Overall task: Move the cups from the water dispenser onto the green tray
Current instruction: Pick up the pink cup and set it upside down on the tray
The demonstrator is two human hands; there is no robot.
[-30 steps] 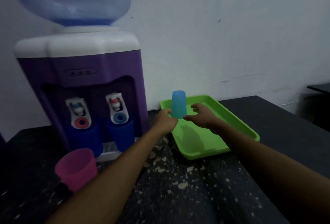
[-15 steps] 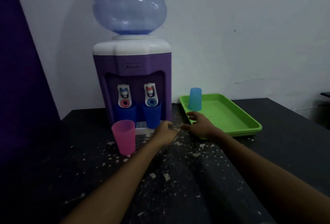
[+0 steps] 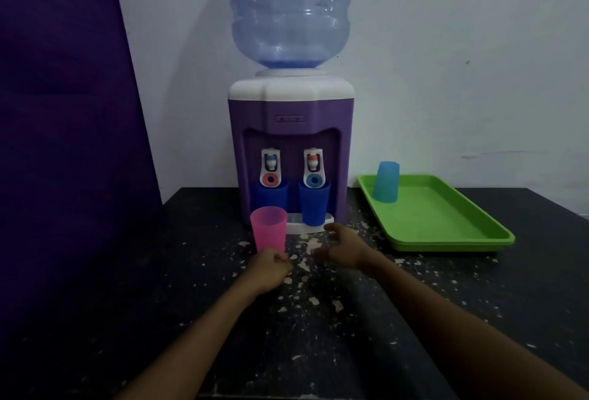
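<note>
Left hand [image 3: 271, 267] curling loosely closed, gripping nothing, just before the pink cup [image 3: 268, 228]; right hand [image 3: 342, 248] spreading open near the dispenser [image 3: 290, 157], two dark-blue cups [image 3: 315, 205] sitting under its taps; light-blue cup [image 3: 386, 181] standing inverted on the green tray [image 3: 446, 224]

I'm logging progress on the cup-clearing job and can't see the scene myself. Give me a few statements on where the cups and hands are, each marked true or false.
1. A light blue cup stands upside down on the green tray. True.
2. The pink cup sits on the tray. False: it stands on the table, in front of the water dispenser.
3. Two dark blue cups, and, stand under the taps. True.
4. The right hand holds a cup. False: it is open and empty.
5. The left hand is near the pink cup's base. True.
</note>
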